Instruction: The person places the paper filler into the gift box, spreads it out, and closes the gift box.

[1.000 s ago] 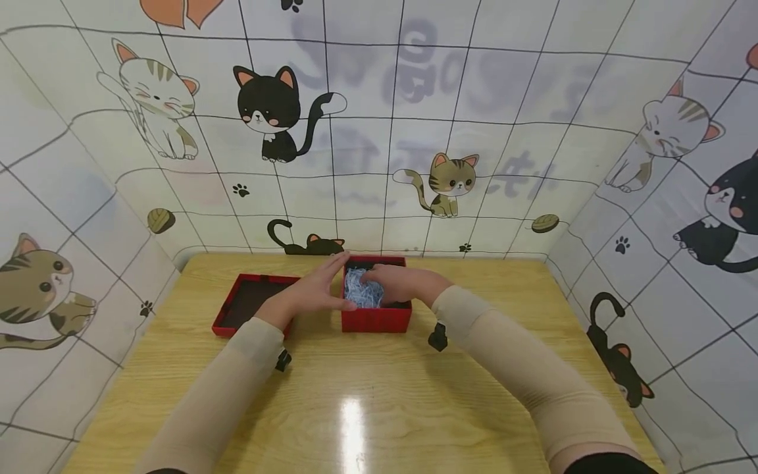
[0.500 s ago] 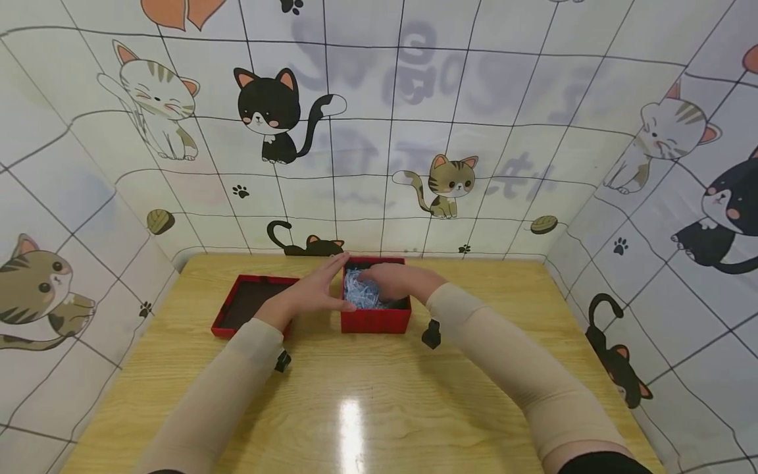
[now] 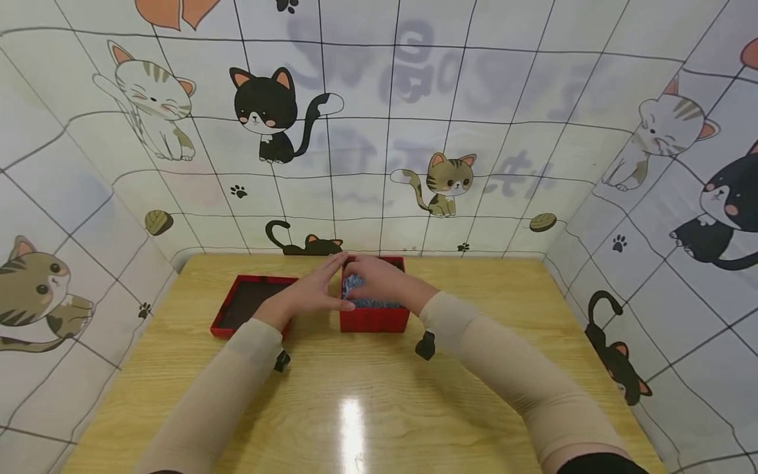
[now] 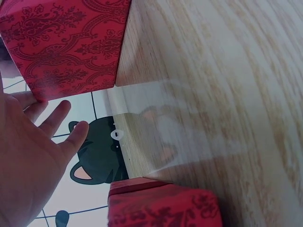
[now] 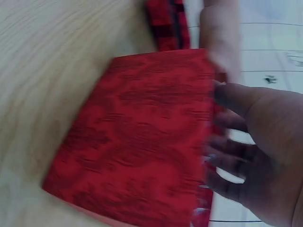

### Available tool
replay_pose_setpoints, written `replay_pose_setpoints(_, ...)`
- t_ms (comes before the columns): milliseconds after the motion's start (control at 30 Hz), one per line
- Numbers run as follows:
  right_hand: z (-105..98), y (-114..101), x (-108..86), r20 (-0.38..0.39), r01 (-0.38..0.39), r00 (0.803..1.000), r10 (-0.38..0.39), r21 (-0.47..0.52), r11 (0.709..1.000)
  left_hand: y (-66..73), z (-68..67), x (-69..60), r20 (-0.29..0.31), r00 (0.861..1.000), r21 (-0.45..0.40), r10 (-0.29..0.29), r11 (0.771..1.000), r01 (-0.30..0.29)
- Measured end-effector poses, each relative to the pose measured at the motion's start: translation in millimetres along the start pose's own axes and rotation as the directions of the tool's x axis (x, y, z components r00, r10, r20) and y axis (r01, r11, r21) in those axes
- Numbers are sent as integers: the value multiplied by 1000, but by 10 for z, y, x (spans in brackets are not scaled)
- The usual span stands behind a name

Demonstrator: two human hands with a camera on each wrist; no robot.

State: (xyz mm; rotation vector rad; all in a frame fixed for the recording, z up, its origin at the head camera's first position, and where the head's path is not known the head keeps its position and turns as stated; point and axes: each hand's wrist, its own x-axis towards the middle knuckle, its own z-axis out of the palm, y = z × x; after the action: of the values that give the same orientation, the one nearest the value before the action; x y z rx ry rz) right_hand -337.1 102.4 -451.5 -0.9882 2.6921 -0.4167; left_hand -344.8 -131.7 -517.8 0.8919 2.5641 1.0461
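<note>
A red patterned box (image 3: 374,321) stands uncovered on the table, with pale blue shredded paper (image 3: 354,283) inside. My left hand (image 3: 310,293) is spread along the box's left side, its thumb by the near left corner. In the left wrist view, some left fingertips touch the box near its rim. Over the box opening is my right hand (image 3: 381,280), its separated fingers reaching down at the shredded paper. The right wrist view shows those fingers (image 5: 232,151) loosely bent across the rim; their tips are partly hidden.
The red lid (image 3: 220,322) lies to the left of the box, dark inside facing up. A wooden table (image 3: 373,401) carries both, and a white wall covering with cat drawings (image 3: 266,105) rises behind and at the sides.
My right hand has moved left and lifted slightly over the box. Shredded paper now shows farther right along the near side. The left hand keeps its place.
</note>
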Motion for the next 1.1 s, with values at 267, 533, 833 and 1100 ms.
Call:
replay_pose_setpoints(267, 230, 124, 124, 23, -98, 995, 100, -68, 993, -10, 12, -1, 3, 1000, 1, 0, 1000, 0)
replay_pose_setpoints(533, 335, 297, 254, 124, -93, 987, 103, -85, 992, 10, -2, -11, 3, 1000, 3, -7, 1000, 7)
replay_pose_setpoints(833, 89, 191, 56, 117, -47, 991, 57, -92, 995, 21, -4, -5, 11, 1000, 10, -11, 1000, 11)
replay_pose_setpoints(1100, -219, 213, -199, 184, 29, 983, 0, -153, 988, 18, 5, -21, 7, 1000, 11, -27, 1000, 27)
